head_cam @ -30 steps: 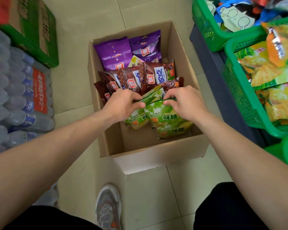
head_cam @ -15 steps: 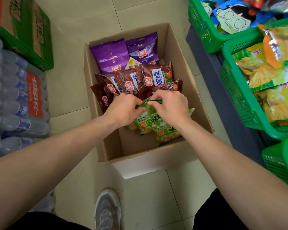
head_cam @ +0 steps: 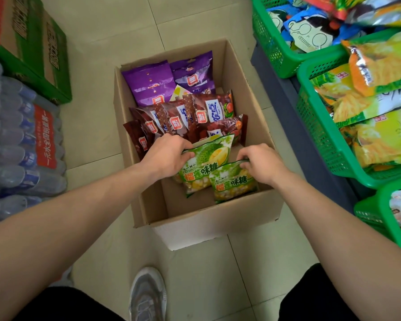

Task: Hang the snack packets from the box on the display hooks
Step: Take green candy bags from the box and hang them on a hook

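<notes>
The floor [head_cam: 97,144] is made of big pale tiles. On the left lies a pack of clear plastic water bottles [head_cam: 16,158] wrapped in see-through film, with a red label [head_cam: 44,137] on it. Past the bottles sits a green and brown cardboard carton [head_cam: 33,49].

On the right, three green plastic baskets with little holes stand in a row on a dark grey shelf base [head_cam: 278,89]. The far basket [head_cam: 269,49] holds blue and white bags with a cartoon face [head_cam: 310,31]. The middle basket [head_cam: 315,126] is full of yellow and green snack bags [head_cam: 368,112]. Only a corner of the near basket [head_cam: 370,216] shows.

At the bottom is a grey sports shoe [head_cam: 147,295] on the tiles, with black trousers [head_cam: 315,295] on both sides of it.
</notes>
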Demonstrator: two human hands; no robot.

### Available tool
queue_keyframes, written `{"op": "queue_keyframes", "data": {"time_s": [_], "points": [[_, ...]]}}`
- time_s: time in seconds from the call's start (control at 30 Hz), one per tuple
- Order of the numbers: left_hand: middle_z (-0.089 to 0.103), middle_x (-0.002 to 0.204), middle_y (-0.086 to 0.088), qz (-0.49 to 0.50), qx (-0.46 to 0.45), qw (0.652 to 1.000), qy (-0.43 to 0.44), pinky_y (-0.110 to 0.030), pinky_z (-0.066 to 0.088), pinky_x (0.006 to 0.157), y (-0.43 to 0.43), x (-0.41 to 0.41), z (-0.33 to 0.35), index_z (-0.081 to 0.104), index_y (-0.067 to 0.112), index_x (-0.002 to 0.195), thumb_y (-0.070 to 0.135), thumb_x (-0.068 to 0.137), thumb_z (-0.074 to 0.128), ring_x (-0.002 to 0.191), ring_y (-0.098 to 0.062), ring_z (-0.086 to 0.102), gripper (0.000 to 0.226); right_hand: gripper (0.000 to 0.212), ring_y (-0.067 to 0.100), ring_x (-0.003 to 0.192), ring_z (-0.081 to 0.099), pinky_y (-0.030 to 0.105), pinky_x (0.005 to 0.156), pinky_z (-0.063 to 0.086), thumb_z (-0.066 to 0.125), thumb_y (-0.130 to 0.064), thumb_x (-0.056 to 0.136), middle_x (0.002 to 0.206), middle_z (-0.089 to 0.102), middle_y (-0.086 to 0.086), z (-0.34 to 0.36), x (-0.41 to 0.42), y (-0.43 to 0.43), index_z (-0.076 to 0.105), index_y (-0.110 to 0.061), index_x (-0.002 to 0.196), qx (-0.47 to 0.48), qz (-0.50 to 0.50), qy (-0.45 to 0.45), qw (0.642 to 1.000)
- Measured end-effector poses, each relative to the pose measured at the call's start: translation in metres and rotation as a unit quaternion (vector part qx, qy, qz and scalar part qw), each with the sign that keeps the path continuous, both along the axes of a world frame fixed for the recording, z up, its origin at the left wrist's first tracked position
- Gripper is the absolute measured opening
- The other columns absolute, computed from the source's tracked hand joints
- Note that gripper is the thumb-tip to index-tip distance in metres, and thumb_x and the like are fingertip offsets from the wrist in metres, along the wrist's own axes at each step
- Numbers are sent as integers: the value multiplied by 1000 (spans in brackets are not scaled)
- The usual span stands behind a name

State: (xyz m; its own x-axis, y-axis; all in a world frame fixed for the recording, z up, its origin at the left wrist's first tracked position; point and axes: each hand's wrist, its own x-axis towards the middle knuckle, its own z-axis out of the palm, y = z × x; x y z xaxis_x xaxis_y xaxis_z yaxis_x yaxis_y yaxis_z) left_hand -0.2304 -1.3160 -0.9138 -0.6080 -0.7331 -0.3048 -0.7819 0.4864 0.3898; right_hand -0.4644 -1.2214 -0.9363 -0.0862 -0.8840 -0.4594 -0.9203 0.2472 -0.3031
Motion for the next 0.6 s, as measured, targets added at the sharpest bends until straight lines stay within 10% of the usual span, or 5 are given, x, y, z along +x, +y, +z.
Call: {"op": "queue_keyframes", "data": {"time_s": [0.33,0.6], "points": [[63,70,4,92,-40,995,0,-28,33,60,-14,10,65,69,23,87,33,94,59,68,-20,55,16,10,23,97,62,38,84,52,70,-35,89,97,73,-3,66,5,5,72,-34,99,-104,-101,-83,986],[59,60,-3,92,-36,994,49,-32,39,59,-3,19,299,71,15,89,30,93,60,67,-31,53,19,7,22,79,67,39,71,55,72,-31,87,84,75,-5,306,6,33,74,-30,94,-124,-155,-80,977]]}}
